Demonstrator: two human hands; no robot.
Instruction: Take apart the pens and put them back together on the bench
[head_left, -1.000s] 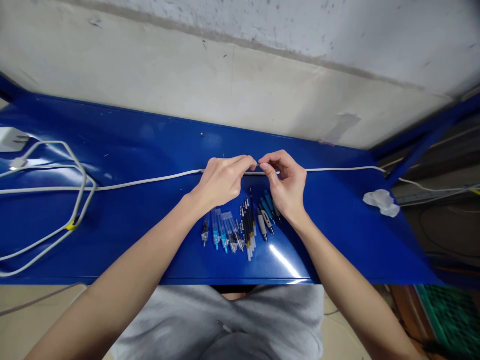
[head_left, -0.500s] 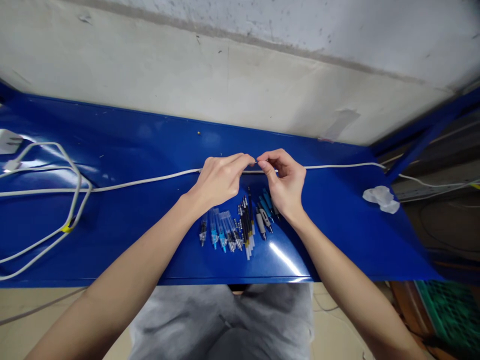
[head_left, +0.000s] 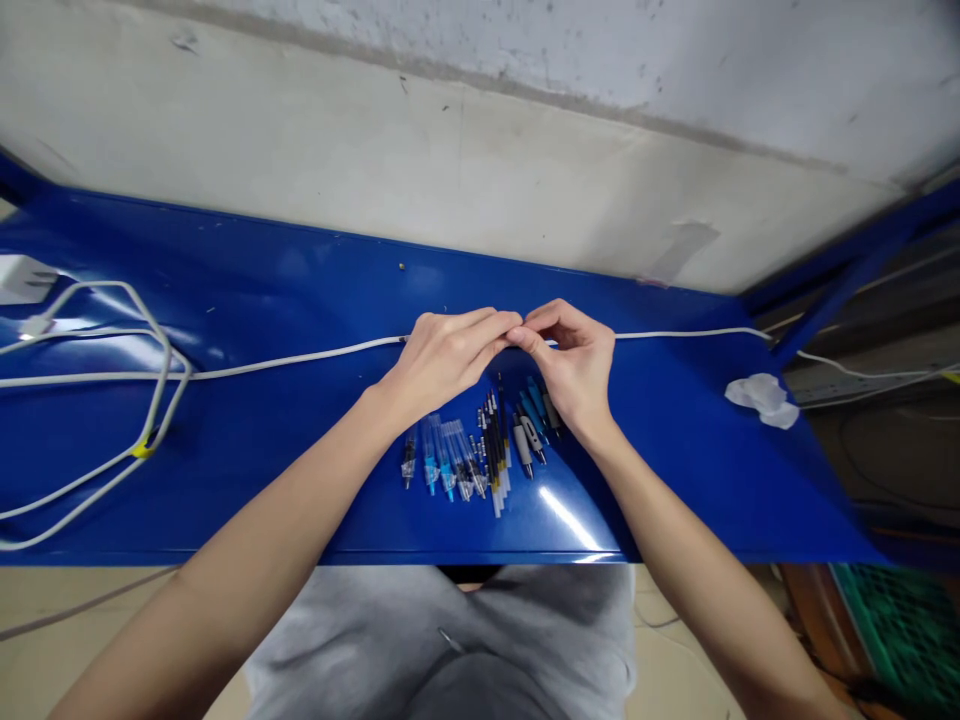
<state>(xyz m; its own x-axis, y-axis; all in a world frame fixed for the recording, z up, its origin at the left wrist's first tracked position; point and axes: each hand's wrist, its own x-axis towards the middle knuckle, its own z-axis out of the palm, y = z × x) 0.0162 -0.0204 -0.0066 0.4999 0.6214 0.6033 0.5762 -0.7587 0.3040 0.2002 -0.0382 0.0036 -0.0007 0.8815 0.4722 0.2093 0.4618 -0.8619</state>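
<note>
Since the earlier frame the two hands have closed the small gap between them, and now the fingertips of the left hand [head_left: 442,360] touch those of the right hand [head_left: 574,365]. In both hands the thumb and the first fingers are pressed narrow together in a pinch. What they pinch is hidden behind the fingertips, so we cannot tell it. The hands meet above the middle of the glossy blue metal shelf [head_left: 262,450], just over the thin white cable [head_left: 300,357] that runs across the shelf from left to right and passes behind the fingers. Just in front of the hands, near the front edge of the shelf, lies the row of small pen parts [head_left: 480,455], in clear, light blue, black and yellow plastic, side by side and untouched. The right palm is over the right end of this row. Well apart to the right lies a crumpled piece of white plastic [head_left: 757,398], and at the far left edge a white plug [head_left: 19,278].
</note>
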